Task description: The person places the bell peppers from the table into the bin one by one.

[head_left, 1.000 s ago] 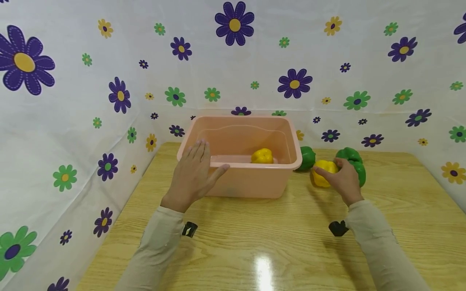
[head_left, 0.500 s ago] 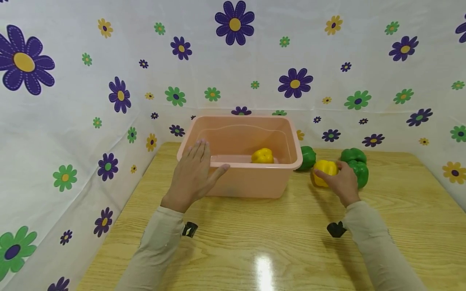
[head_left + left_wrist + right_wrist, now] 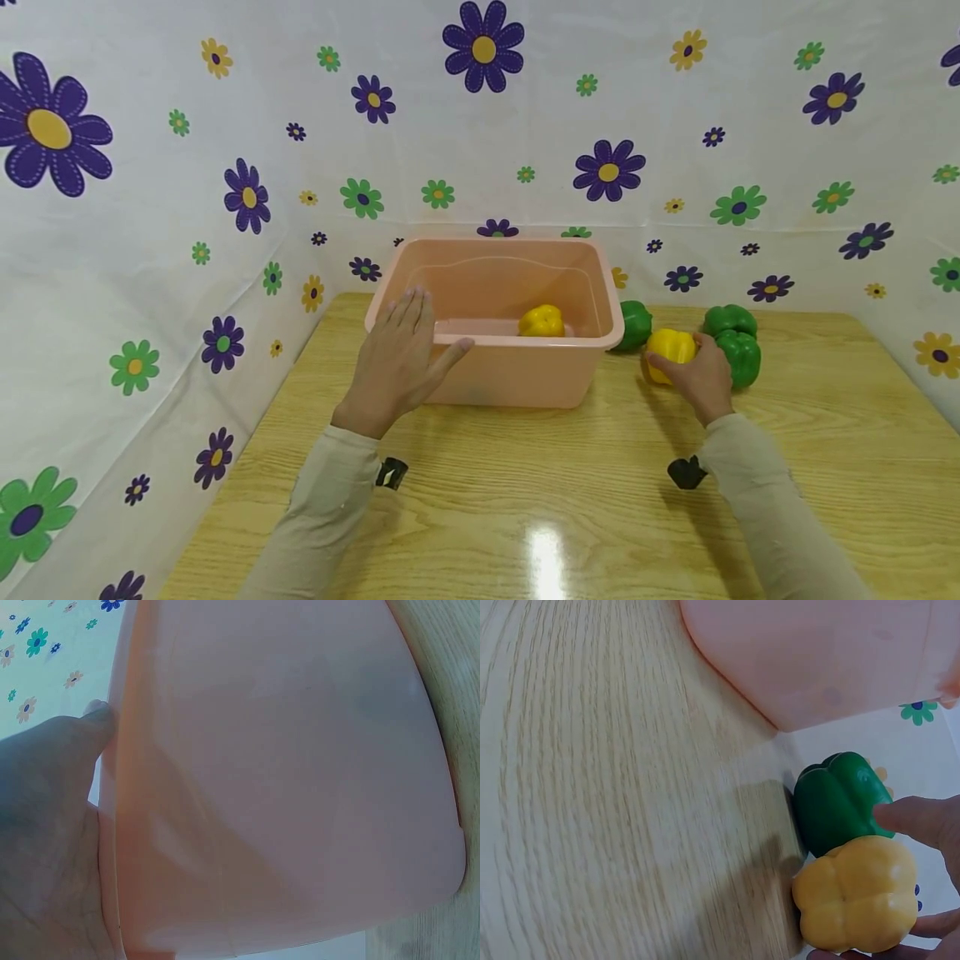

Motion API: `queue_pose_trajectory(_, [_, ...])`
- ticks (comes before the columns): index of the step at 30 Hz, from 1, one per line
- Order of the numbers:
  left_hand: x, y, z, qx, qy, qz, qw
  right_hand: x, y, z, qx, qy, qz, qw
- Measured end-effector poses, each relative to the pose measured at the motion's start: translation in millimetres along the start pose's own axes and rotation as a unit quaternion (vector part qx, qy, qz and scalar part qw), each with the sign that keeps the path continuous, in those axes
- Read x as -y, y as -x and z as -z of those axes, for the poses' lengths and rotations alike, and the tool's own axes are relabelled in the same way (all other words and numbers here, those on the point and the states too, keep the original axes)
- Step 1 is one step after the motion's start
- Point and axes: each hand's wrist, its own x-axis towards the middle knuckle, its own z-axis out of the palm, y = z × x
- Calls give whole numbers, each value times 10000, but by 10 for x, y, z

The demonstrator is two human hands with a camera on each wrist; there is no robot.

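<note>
A pink plastic tub (image 3: 510, 375) stands on the wooden table, with a yellow bell pepper (image 3: 542, 321) inside at its right. My left hand (image 3: 393, 358) rests on the tub's front left rim, fingers straight and thumb spread along the edge. To the tub's right, my right hand (image 3: 703, 375) has its thumb and fingers around a second yellow bell pepper (image 3: 672, 343). Whether that pepper is off the table I cannot tell. In the right wrist view the same yellow pepper (image 3: 855, 894) is close to a green bell pepper (image 3: 844, 802).
A green bell pepper (image 3: 634, 325) sits against the tub's right side, partly hidden by it. Two more, a rear green pepper (image 3: 730, 322) and a front green pepper (image 3: 741, 358), are right of my right hand. A flower-patterned cloth (image 3: 465, 133) hangs behind the table.
My right hand has shifted slightly left around the yellow pepper. The two green peppers beside it now sit a little farther right and show more. My left hand has stayed put.
</note>
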Motion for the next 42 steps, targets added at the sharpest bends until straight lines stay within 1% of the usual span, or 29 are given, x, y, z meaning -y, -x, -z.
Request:
queue_pose_trajectory(6, [-2,-3,-3,-11,-15,-11,10000,-23,-4,-42,-27,-88,-100,9999])
queue_pose_trajectory(14, [-10,0,4,-13,-6,-14,10000,-53,14,-101,-195,-69,6,9998])
queue_pose_trajectory(22, [-12,-7,7,-18,-46,-35,10000,-65,27,-118,-318,-82,45,9995])
queue_pose_trajectory(42, [-4,1,12,-12,-57,-2,10000,-59,25,-130,-308,75,-47,9995])
